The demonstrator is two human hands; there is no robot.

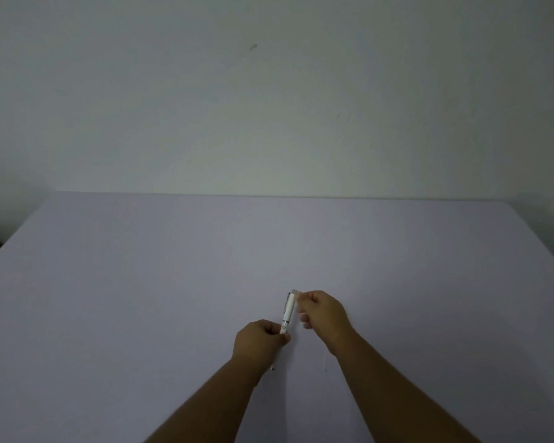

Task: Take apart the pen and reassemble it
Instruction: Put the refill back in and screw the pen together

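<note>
A white pen (288,313) with a silver clip and a silver top end is held tilted above the pale purple table (141,298). My left hand (259,342) grips its lower part, and the pen's tip (273,368) pokes out below that wrist. My right hand (323,310) pinches the pen's upper end beside the clip. The middle of the barrel shows between the two hands; the lower barrel is hidden inside my left fist.
The table runs back to a plain white wall (269,107). Its left edge (10,247) and right edge (538,231) slant outward toward me. A thin light line (326,362) lies on the table under my right wrist; what it is I cannot tell.
</note>
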